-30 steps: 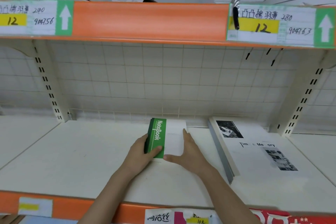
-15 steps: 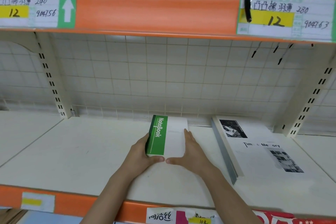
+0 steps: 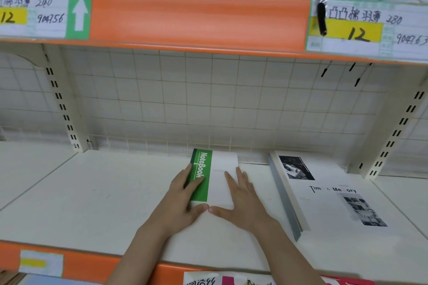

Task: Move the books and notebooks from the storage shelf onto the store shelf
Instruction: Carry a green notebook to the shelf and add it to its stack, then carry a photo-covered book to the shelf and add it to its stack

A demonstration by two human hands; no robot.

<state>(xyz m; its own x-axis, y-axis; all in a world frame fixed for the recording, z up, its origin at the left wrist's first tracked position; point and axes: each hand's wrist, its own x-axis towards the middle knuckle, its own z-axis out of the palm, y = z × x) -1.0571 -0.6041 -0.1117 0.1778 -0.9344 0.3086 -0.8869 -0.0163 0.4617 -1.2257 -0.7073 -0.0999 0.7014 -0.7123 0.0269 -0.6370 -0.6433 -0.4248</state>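
Note:
A green-and-white notebook (image 3: 221, 170) marked "NoteBook" lies flat on the white store shelf (image 3: 92, 192), near the back grid. My left hand (image 3: 183, 196) rests on its green left band with the fingers laid straight. Flat on the white cover lies my right hand (image 3: 242, 196). Both thumbs meet at the notebook's near edge. A larger white book (image 3: 324, 194) titled "Time & Memory" lies flat just to the right, apart from the notebook.
An orange-fronted upper shelf (image 3: 199, 21) with handwritten price labels (image 3: 361, 28) hangs overhead. Slotted uprights (image 3: 62, 104) stand at left and right. A wire grid backs the shelf. The orange front rail (image 3: 92, 261) runs along the near edge.
My left hand's fingers moved from the notebook's left edge up onto its green band. The thumbs came together at the near edge. The notebook sits slightly further back.

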